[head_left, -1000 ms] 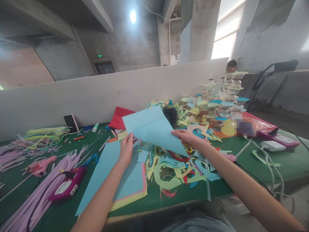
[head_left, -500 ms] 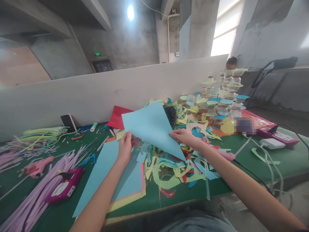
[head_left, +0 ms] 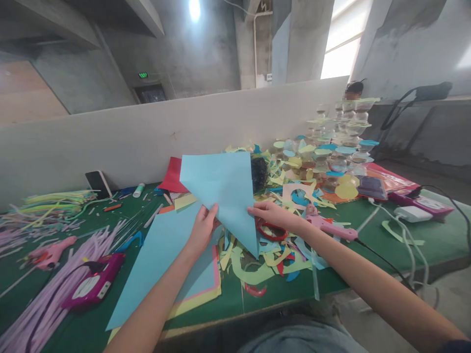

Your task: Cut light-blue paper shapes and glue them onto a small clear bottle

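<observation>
A light blue sheet of paper (head_left: 226,184), cut to a pointed lower corner, is held up between my two hands. My left hand (head_left: 203,229) grips its slanted lower left edge, thumb in front. My right hand (head_left: 275,217) pinches its right edge between thumb and fingers. Below my left hand lies a stack of coloured paper (head_left: 162,260), blue on top with pink and yellow edges beneath. Red-handled scissors (head_left: 273,232) lie just under my right hand, partly hidden. Paper offcuts (head_left: 253,269) are heaped under the held sheet.
A pink glue gun (head_left: 333,228) lies right of my right hand; another glue gun (head_left: 51,255) lies left. Pipe cleaners (head_left: 69,289) and a magenta box (head_left: 95,284) cover the left. Clear cups with paper discs (head_left: 346,142) stand stacked back right. A phone (head_left: 98,184) leans against the partition.
The blue sheet has turned, its pointed corner swinging left and down, nearly straight below. My left hand has shifted right along the lower edge; my right hand moved slightly left.
</observation>
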### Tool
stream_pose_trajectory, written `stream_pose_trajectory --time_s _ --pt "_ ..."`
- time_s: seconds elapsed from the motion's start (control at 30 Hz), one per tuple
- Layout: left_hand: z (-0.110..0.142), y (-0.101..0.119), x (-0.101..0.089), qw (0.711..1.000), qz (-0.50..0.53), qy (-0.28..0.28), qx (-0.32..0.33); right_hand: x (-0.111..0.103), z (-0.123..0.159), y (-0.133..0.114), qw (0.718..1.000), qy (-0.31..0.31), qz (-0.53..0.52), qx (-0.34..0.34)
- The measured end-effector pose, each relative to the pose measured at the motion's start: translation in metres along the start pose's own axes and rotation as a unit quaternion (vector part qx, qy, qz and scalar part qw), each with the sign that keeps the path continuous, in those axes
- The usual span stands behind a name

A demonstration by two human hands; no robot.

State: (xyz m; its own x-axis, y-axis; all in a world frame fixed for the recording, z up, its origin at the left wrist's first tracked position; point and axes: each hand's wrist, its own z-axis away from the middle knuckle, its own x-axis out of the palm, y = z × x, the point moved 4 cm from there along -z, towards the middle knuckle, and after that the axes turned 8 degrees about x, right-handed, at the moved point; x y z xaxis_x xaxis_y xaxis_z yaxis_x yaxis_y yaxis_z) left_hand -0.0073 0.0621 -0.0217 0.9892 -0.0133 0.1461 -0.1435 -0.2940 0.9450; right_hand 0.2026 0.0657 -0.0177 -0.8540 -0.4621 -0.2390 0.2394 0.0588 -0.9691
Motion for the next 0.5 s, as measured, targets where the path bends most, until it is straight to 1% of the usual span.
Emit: stream_pose_trajectory --time_s 0.1,0.2,0.33,0.5 --pt "0.005 0.002 0.006 1.000 0.008 -0.010 -0.006 0.005 0.000 0.000 0.999 -0.014 -0.028 0.003" --pt "0.010 0.002 0.012 1.000 -0.002 -0.020 -0.016 0.010 0.000 0.001 0.997 -0.034 -0.070 0.020" --pt "0.013 0.003 0.014 1.000 -0.008 -0.012 -0.001 0.012 0.000 0.003 0.995 -0.028 -0.081 0.047" --pt "0.013 0.003 0.013 1.000 -0.021 -0.014 -0.003 0.012 -0.001 0.001 0.995 -0.025 -0.088 0.050"
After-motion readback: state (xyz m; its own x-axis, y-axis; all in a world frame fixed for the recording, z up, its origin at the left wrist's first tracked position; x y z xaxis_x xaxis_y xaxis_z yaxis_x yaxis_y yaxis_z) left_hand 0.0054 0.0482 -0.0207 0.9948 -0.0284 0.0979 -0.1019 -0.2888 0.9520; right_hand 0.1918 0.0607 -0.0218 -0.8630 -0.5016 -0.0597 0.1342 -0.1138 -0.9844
